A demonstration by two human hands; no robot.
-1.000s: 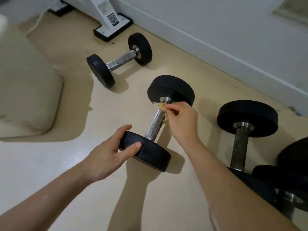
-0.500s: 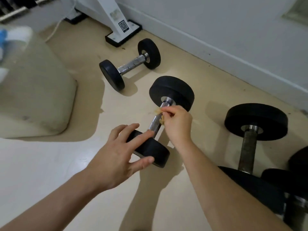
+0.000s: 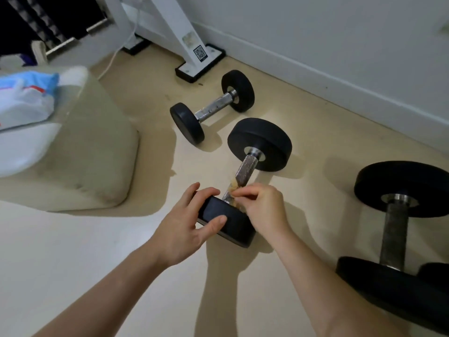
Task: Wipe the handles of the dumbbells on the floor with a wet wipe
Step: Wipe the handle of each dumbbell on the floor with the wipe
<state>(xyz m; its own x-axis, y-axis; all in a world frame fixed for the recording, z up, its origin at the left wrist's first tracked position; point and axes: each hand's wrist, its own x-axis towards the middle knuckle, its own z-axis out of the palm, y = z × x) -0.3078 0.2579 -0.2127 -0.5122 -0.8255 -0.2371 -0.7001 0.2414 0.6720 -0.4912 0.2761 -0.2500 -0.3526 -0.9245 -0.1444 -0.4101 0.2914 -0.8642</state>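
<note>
A black dumbbell with a knurled steel handle (image 3: 244, 169) lies on the beige floor in the middle. My left hand (image 3: 187, 223) grips its near weight plate (image 3: 232, 226), thumb on the outer face and fingers over the rim. My right hand (image 3: 263, 206) pinches a crumpled yellowish wet wipe (image 3: 233, 188) against the near end of the handle. A smaller dumbbell (image 3: 211, 107) lies farther back. A larger dumbbell (image 3: 394, 222) lies at the right.
A beige cushion (image 3: 92, 154) with a white and blue plastic bag (image 3: 24, 98) on it sits at the left. A white machine base (image 3: 199, 60) with a cable stands by the wall. The white skirting board (image 3: 340, 88) runs behind the dumbbells.
My right hand slid the wipe down the handle from the far plate to the near plate. My left hand closed again round the near plate. The camera view shifted back.
</note>
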